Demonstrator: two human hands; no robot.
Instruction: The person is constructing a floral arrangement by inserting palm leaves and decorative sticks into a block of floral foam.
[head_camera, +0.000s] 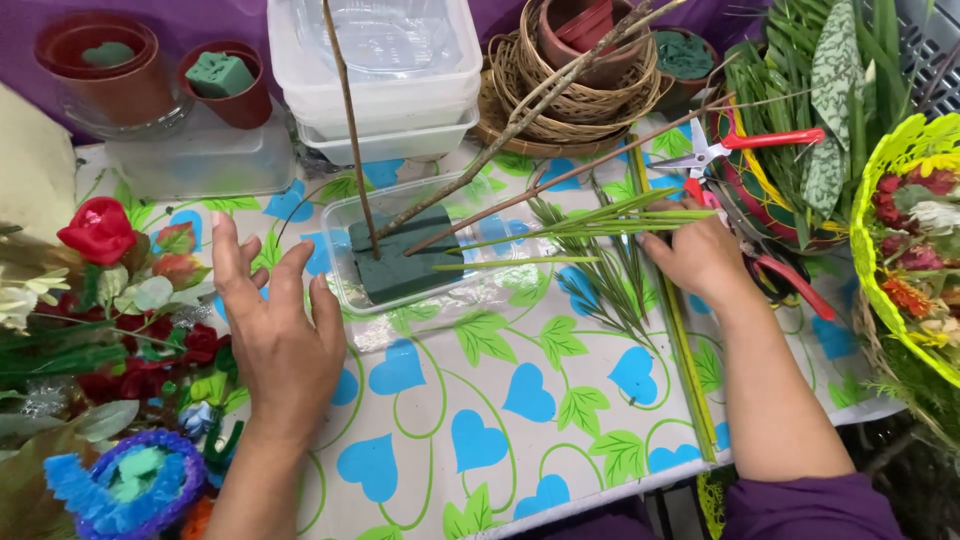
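A clear plastic tray (345, 225) holds a dark green foam block (405, 265) with three bare twigs (350, 120) stuck in it, leaning up and to the right. My left hand (275, 330) rests flat on the tablecloth left of the tray, fingers spread, holding nothing. My right hand (700, 255) lies at the right, its fingers closed on thin green leaf stems (590, 225) that reach left toward the foam. More cut green fronds (610, 290) lie on the cloth below them.
Red-handled scissors (745, 145) lie on a leaf-filled basket (790, 120) at the back right. Stacked white tubs (390, 90), wicker baskets (570, 95) and pots with foam (230, 80) stand behind. Artificial flowers (110, 300) crowd the left; a yellow-green flower basket (900, 240) is right.
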